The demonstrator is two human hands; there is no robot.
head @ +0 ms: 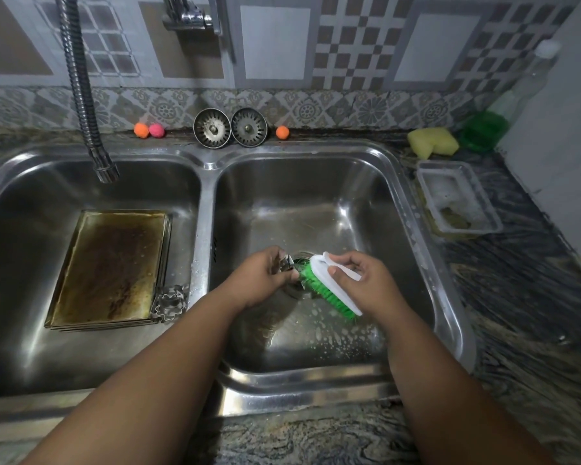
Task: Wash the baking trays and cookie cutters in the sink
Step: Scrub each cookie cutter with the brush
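Over the drain, a cutter is pinched in the left hand and a brush is gripped in the right hand. The bristles are best worked into every edge. Stained trays are stacked left of the drain.

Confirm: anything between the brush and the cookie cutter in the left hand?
Nothing visible. The brush in the right hand has its green bristles right against the cookie cutter held by the left hand, over the drain.
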